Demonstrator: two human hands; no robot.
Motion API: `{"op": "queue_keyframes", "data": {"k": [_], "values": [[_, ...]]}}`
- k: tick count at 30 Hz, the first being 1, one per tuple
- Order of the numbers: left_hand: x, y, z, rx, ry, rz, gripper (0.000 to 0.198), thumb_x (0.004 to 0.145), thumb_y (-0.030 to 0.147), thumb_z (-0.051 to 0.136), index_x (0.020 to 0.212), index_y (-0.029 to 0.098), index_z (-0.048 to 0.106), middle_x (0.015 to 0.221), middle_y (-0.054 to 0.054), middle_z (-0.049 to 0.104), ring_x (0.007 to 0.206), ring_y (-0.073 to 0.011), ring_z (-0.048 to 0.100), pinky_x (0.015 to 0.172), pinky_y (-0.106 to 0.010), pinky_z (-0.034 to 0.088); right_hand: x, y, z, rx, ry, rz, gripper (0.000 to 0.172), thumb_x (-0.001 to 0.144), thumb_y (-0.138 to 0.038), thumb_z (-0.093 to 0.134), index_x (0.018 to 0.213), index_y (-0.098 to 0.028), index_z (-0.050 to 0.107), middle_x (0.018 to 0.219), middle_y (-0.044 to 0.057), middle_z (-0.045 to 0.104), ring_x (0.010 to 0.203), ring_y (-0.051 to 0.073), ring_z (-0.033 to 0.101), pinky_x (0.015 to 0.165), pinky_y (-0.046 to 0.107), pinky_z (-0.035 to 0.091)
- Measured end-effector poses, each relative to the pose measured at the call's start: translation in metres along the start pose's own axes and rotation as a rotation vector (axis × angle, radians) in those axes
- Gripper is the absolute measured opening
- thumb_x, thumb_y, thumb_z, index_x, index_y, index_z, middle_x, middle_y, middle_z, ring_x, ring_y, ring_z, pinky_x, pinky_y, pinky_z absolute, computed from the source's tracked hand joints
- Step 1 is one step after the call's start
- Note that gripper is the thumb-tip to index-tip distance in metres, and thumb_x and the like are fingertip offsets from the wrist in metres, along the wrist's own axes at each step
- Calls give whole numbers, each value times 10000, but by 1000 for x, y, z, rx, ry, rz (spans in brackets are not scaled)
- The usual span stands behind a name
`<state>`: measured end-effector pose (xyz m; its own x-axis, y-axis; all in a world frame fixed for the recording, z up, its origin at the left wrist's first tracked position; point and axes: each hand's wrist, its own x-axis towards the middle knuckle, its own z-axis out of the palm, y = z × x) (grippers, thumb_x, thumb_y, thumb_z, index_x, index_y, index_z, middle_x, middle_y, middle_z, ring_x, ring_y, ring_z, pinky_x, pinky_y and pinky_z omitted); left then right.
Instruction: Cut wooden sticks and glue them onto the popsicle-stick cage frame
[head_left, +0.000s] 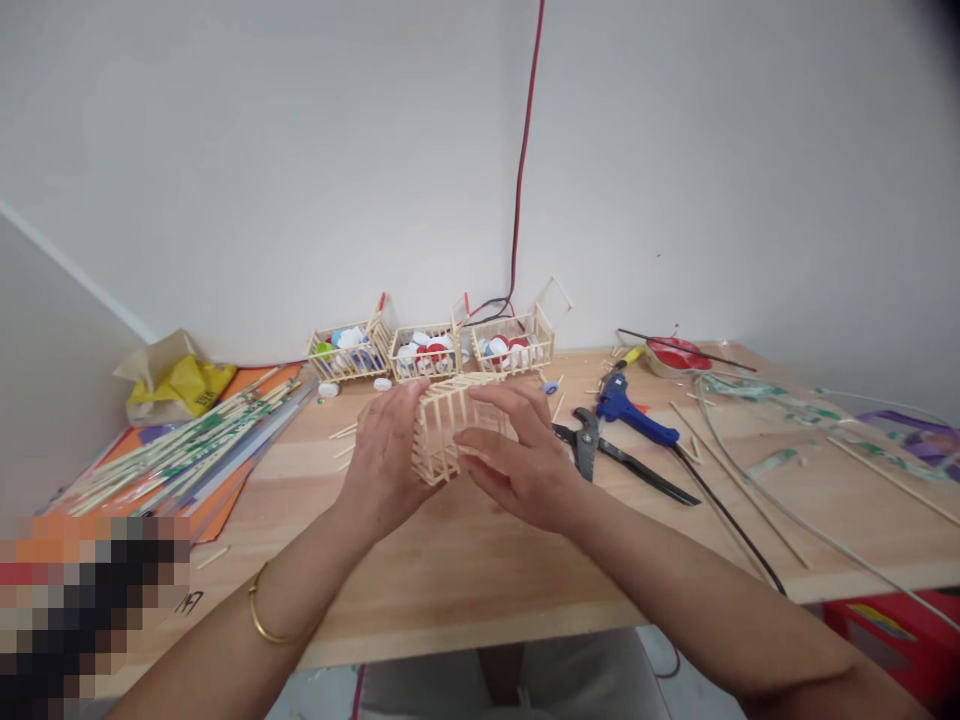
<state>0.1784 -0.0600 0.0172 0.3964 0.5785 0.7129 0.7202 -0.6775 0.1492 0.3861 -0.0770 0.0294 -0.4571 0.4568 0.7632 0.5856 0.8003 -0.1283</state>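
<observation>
Between my two hands is a small slatted basket [439,425] built from thin wooden sticks, raised just above the table and tilted. My left hand [386,455] grips its left side, fingers behind and thumb low. On the other side my right hand [529,455] curls around the frame, its fingertips at the slats and parts of the basket hidden behind them. Behind stand three similar stick carts [349,355], [425,352], [514,342], filled with white, red, blue and green round pieces like bottle caps. The left cart shows white wheels.
To the right lie black-handled cutters [589,445], a blue glue gun [634,410] with its cord, and a red bowl [679,353]. Bundled sticks [187,440] and a yellow bag [184,385] are at left. Loose sticks and plastic wrappers [810,400] spread across the right side.
</observation>
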Motion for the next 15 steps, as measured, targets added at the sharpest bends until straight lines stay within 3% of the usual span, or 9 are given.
{"op": "queue_keyframes", "data": {"k": [4,7,15], "values": [[-1,5,3,19,-3,44,896,751,369,683,1464,222,161,1335,-159,506,1229,-325,465,1025,-495,354,2,-6,-1,-11,6,9,335,850,-252,596,1180,-282,544,1343,86,476,1271,282,394,1047,508,367],[-3,9,6,47,13,81,884,776,318,647,1477,214,117,1340,-165,506,1230,-321,461,1025,-492,347,3,-10,2,-19,6,25,340,853,-229,588,1190,-236,546,1327,106,498,1275,271,383,1072,488,358],[-4,11,9,95,82,122,865,791,262,637,1478,204,113,1325,-183,512,1243,-330,455,1021,-507,345,4,-16,6,30,-26,3,135,868,-130,511,902,-218,607,1276,92,548,1250,245,405,1044,467,399]]}}
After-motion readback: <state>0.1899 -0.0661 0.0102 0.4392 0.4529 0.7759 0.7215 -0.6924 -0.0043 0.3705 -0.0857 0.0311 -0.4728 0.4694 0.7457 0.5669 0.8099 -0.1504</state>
